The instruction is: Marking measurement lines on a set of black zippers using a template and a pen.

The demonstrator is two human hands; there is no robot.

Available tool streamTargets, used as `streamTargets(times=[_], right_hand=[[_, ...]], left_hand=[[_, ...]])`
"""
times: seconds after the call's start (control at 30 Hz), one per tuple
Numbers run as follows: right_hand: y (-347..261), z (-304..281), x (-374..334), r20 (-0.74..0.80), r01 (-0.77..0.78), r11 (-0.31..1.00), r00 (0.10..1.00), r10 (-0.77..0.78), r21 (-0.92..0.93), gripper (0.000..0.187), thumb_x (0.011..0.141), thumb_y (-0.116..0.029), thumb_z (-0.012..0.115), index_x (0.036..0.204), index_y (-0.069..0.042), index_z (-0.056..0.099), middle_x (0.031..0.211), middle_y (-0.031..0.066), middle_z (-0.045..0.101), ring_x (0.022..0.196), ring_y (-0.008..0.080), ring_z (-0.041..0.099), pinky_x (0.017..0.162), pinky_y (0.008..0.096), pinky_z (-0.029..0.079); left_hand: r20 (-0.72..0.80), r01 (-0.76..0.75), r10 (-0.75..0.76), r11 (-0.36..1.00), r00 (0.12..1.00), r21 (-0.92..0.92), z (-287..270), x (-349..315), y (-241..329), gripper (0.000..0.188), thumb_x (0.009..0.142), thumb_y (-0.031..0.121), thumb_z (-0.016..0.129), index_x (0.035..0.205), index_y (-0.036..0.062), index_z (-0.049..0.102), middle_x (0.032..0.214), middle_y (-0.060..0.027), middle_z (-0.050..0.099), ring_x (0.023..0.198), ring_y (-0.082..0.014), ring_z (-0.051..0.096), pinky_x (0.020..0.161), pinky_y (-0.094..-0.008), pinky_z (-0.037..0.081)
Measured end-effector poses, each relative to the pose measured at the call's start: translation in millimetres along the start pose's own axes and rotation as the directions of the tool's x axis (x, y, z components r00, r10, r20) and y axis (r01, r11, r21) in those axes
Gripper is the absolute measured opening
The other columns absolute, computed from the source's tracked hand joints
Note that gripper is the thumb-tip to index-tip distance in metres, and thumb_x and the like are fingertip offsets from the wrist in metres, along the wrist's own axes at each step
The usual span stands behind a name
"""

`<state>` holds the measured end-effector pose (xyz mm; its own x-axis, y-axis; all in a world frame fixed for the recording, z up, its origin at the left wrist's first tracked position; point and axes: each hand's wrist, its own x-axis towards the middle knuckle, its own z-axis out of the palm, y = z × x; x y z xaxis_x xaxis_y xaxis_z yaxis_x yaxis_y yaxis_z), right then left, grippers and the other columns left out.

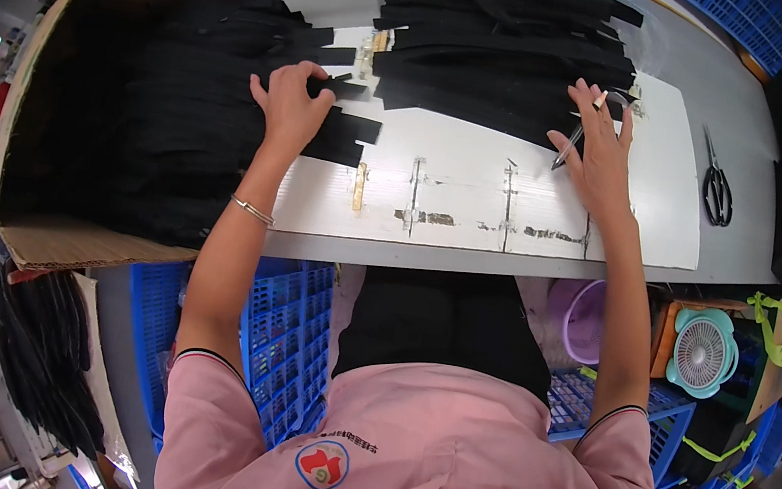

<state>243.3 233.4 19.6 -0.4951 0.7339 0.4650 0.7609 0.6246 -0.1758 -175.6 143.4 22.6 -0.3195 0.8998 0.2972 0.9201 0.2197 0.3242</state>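
Note:
My left hand [293,106] is closed in a pinch at the end of a black fabric strip [356,128], at the edge of a large heap of strips on the left. Its fingertips partly hide what they grip. My right hand [606,160] has a slim clear-barrelled pen [568,147] tucked among its fingers. Those fingers are half spread over the right end of a layered stack of black fabric strips [475,85]. Beneath lies a white board [461,179] with dark lines and worn tape marks.
Black-handled scissors [717,192] lie at the table's right. An open cardboard box [57,245] surrounds the left heap. Blue plastic crates [286,340], a purple basket [586,319] and a turquoise fan [702,352] sit below the table edge. Another blue crate [747,30] stands at the far right.

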Motion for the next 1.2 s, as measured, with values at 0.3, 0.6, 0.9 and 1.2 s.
streamTargets(times=[0.3,0.6,0.9,1.2], right_hand=[[-43.2,-38.4,-81.9,-0.198,-0.117,0.985,0.97,0.142,0.129,0.061,0.091,-0.021,0.078,0.145,-0.009,0.052,0.152,0.0092,0.056,0.144,0.0286,0.049,0.123,0.0579,0.02],[-96.5,-21.6,-117.2,-0.196,-0.108,0.99,0.973,0.124,0.09,0.057,0.089,-0.024,0.079,0.138,-0.007,0.056,0.132,0.0092,0.069,0.132,0.0274,0.06,0.121,0.0586,0.025],[-57.5,-24.0,-134.2,-0.211,-0.216,0.975,0.952,0.224,0.06,0.057,0.091,-0.026,0.078,0.139,-0.006,0.055,0.123,0.0165,0.071,0.127,0.0295,0.063,0.115,0.057,0.031],[-21.8,-36.5,-145.2,-0.257,-0.267,0.962,0.935,0.244,-0.059,0.045,0.093,-0.019,0.077,0.133,-0.008,0.061,0.115,0.0138,0.074,0.111,0.0264,0.07,0.119,0.0538,0.03]], left_hand=[[-0.291,-0.23,0.161,0.948,0.943,-0.22,-14.0,-9.6,50.4,0.015,0.093,0.021,0.073,0.101,0.0095,0.076,0.088,-0.0051,0.075,0.085,-0.026,0.069,0.116,-0.0478,0.037],[-0.119,-0.498,0.494,0.775,0.861,-0.388,51.4,-130.4,201.4,0.021,0.092,0.01,0.071,0.112,0.0074,0.076,0.114,-0.0099,0.074,0.113,-0.0296,0.066,0.113,-0.05,0.04],[-0.043,-0.462,0.468,0.846,0.883,-0.267,47.1,-164.5,209.5,0.048,0.097,0.023,0.068,0.139,0.0018,0.061,0.15,-0.0152,0.055,0.147,-0.037,0.042,0.122,-0.064,0.019],[0.047,-0.29,0.302,0.941,0.952,-0.173,22.3,-177.3,159.9,0.054,0.099,0.031,0.068,0.145,0.0034,0.057,0.153,-0.0147,0.054,0.148,-0.0337,0.042,0.122,-0.0669,0.005]])
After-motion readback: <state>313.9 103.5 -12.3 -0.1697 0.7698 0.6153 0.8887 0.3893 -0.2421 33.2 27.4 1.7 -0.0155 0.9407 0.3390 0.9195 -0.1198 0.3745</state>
